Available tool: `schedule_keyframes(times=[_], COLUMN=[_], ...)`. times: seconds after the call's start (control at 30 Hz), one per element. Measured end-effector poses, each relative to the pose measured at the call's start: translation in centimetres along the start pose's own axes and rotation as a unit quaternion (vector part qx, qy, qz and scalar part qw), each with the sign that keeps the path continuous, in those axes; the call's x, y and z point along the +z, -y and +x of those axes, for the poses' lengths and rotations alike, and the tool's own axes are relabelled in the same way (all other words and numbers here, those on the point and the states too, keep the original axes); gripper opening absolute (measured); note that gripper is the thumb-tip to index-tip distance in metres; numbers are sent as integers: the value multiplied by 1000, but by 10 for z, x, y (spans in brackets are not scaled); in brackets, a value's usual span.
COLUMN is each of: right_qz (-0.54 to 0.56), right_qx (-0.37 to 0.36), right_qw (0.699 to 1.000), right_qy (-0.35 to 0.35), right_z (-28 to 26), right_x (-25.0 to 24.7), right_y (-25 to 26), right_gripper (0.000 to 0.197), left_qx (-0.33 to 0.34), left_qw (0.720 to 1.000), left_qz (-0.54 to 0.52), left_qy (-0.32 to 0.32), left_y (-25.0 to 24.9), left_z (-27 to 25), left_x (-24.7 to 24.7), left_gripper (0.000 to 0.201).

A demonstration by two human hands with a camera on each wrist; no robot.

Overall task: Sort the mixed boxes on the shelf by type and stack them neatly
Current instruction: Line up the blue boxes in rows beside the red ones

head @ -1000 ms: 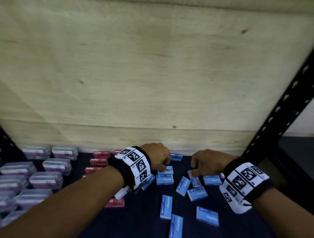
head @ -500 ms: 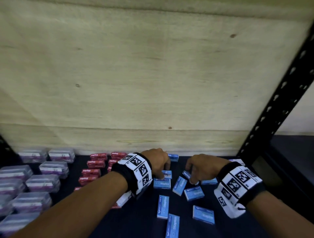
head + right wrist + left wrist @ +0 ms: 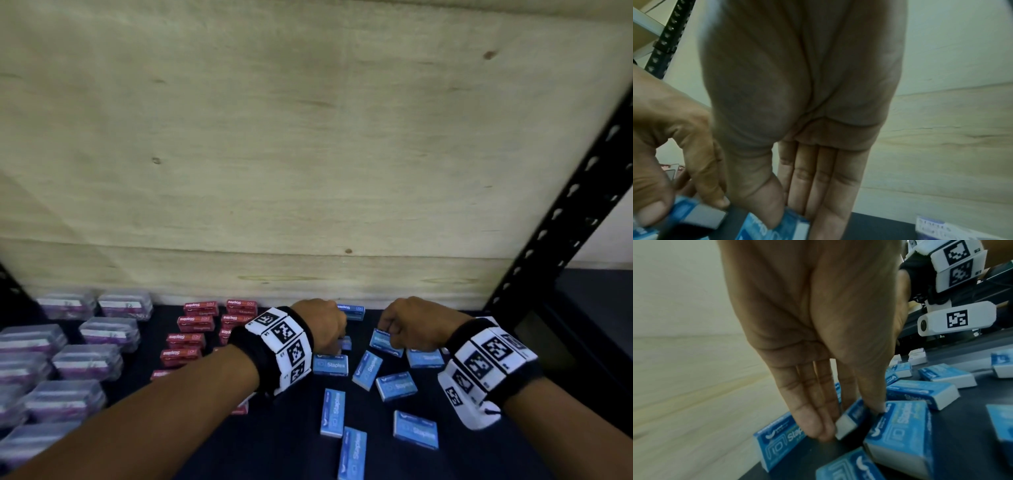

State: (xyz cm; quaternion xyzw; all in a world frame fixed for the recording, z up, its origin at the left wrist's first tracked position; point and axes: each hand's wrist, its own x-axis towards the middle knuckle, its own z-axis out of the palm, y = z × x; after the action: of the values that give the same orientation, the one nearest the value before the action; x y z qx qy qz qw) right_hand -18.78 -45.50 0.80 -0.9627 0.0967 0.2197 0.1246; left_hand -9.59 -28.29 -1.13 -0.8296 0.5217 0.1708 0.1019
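Several blue staple boxes (image 3: 330, 365) lie scattered on the dark shelf (image 3: 287, 442). At the back of that pile my left hand (image 3: 337, 337) pinches one small blue box (image 3: 853, 417) by its long sides, thumb against fingers, with the box tipped up on its edge. Just to the right, my right hand (image 3: 394, 330) pinches another blue box (image 3: 382, 339) between thumb and fingers; the right wrist view shows the thumb pressed on this box (image 3: 791, 222). Red staple boxes (image 3: 195, 323) sit in rows to the left of my left wrist.
Clear plastic cases with purple labels (image 3: 89, 363) fill the far left of the shelf. A plywood back panel (image 3: 308, 154) rises directly behind the hands. A black perforated upright (image 3: 565, 212) bounds the shelf on the right. One blue box (image 3: 352, 311) lies against the back panel.
Both hands have stayed at the back of the blue pile and drawn slightly closer together. The camera view has shifted a little, showing more red boxes.
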Motion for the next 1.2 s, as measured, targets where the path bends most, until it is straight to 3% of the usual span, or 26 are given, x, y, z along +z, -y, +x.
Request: schedule_keyframes(times=[0.2, 0.63, 0.87, 1.2], right_qz=[3, 30, 12, -18], right_qx=[-8, -57, -17, -14], right_qw=[1000, 998, 1000, 1000], right_qy=[0, -19, -4, -12], right_z=[1, 2, -3, -2], right_x=[0, 3, -2, -1], right_y=[-2, 7, 5, 12], right_gripper=[30, 22, 29, 12], left_qx=[-2, -45, -73, -93], left_qw=[999, 997, 996, 995], left_qz=[-53, -57, -47, -43], left_qy=[-2, -21, -15, -8], left_y=[9, 12, 22, 30], left_z=[0, -10, -21, -31], left_x=[3, -4, -5, -4], left_gripper=[37, 31, 26, 24])
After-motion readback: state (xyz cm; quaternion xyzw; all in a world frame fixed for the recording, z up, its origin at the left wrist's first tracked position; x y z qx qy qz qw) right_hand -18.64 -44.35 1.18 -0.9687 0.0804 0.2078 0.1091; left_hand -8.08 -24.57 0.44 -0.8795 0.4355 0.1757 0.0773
